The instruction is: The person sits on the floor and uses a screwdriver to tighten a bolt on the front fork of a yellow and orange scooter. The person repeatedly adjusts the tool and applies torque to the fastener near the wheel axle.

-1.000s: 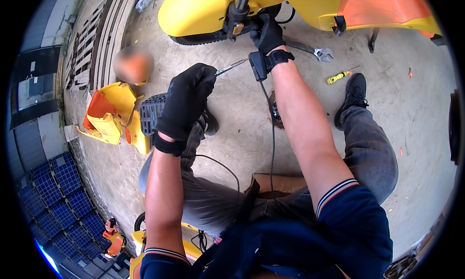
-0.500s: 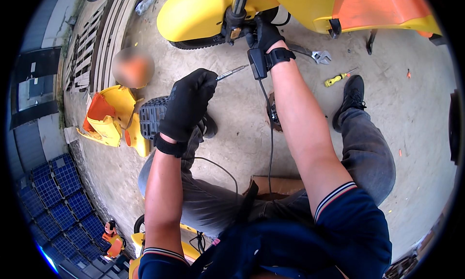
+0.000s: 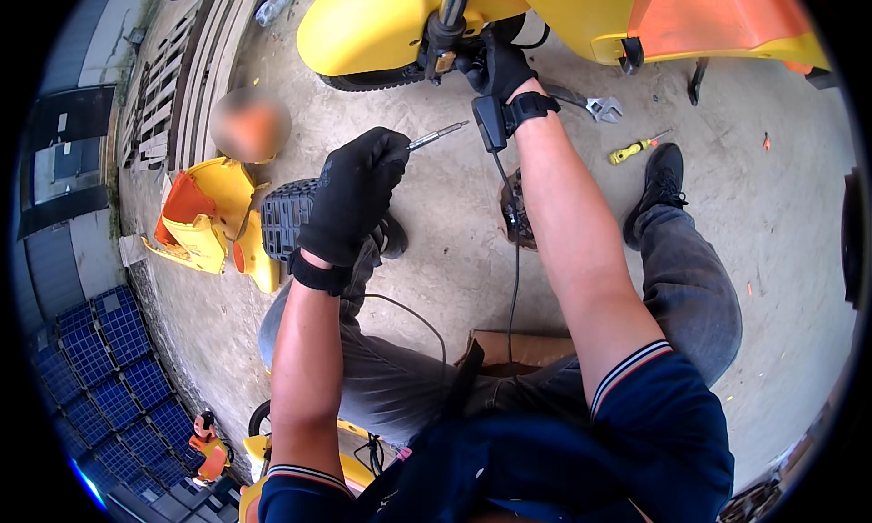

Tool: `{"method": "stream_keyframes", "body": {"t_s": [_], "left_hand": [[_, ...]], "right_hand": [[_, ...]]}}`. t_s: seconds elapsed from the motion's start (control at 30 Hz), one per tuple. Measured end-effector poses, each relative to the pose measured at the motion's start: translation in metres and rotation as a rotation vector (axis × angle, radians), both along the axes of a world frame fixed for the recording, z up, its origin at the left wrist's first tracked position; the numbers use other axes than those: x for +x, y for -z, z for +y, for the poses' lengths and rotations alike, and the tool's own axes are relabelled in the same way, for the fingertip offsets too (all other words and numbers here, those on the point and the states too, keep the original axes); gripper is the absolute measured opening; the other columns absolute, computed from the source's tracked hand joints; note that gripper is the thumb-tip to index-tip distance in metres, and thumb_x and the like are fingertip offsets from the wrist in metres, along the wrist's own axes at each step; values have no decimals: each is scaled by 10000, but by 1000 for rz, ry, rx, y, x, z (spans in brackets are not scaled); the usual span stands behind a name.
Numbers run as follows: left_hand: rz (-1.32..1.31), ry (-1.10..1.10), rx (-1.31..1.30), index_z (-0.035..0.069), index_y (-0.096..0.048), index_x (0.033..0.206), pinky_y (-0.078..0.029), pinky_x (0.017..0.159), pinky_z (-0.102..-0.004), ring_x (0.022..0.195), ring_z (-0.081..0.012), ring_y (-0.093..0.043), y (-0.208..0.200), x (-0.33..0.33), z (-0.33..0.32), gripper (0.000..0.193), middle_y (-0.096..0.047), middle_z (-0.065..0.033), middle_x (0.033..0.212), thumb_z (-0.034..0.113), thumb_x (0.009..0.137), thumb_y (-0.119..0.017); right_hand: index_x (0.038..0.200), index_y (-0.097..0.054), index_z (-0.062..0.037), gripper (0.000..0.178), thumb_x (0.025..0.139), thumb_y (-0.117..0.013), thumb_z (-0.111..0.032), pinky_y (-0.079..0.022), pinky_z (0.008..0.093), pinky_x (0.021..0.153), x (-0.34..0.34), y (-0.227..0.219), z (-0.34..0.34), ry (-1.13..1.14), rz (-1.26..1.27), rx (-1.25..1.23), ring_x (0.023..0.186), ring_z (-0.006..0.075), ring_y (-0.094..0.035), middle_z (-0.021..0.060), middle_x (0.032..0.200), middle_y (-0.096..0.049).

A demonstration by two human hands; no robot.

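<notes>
In my black-gloved left hand (image 3: 356, 196) a screwdriver (image 3: 439, 136) is gripped, its metal shaft sticking out to the right and slightly up. The glove hides its handle. My right hand (image 3: 501, 66), also gloved in black, is at the steering stem (image 3: 447, 34) of a yellow scooter, behind the front fender (image 3: 363, 28). Its fingers are bent and partly hidden, so what they pinch cannot be made out. The screwdriver tip is in the air, apart from the scooter. A small black box (image 3: 490, 123) with a cable sits at my right wrist.
On the concrete lie an adjustable wrench (image 3: 603, 109), a yellow screwdriver (image 3: 629, 152) and an opened cardboard box (image 3: 522, 346). Yellow and orange body panels (image 3: 213, 209) and a black crate (image 3: 286, 216) stand at left. Behind them is a wooden pallet (image 3: 186, 96).
My right hand and forearm have shifted slightly right, with the wrist box and cable. My left hand has stayed almost in place, still gripping the screwdriver.
</notes>
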State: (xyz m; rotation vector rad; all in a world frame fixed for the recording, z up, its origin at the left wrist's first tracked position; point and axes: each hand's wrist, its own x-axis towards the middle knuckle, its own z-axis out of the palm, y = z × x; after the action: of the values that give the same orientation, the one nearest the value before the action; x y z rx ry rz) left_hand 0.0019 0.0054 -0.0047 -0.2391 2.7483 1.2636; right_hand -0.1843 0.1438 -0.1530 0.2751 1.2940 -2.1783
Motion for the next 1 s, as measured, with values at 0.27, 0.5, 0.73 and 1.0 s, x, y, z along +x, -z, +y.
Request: {"method": "stream_keyframes", "body": {"t_s": [0.27,0.5,0.73,1.0], "left_hand": [[41,16,-46,3,-595,894,-414,546,-255,575,-75,-460,-1,3,-4,80,-524,-23,627,70,860,-567],[-24,28,-69,-32,-585,932,-439,686,-244,731,-71,-474,-11,-1,-1,90,-573,-33,751,25,873,-549],[69,14,-50,0,-598,906,-423,559,-269,577,-102,-480,-7,-1,-4,87,-539,-55,628,69,859,-573],[64,20,-65,2,-600,905,-413,529,-261,550,-87,-460,-7,-2,-1,90,-527,-36,616,80,867,-575]], "right_hand": [[890,-565,-95,406,912,-493,-493,-356,219,437,4,23,-4,32,-64,-265,508,103,-469,41,670,-577],[1143,-565,-58,326,932,-534,-304,-428,269,594,63,53,-11,77,-115,-359,734,135,-515,88,869,-585],[1119,-554,-87,269,938,-536,-285,-392,226,498,62,30,10,26,-161,-561,621,100,-489,73,813,-579],[963,-551,-104,172,903,-584,-261,-352,188,439,65,20,1,88,15,-295,547,54,-475,33,721,-569]]}}
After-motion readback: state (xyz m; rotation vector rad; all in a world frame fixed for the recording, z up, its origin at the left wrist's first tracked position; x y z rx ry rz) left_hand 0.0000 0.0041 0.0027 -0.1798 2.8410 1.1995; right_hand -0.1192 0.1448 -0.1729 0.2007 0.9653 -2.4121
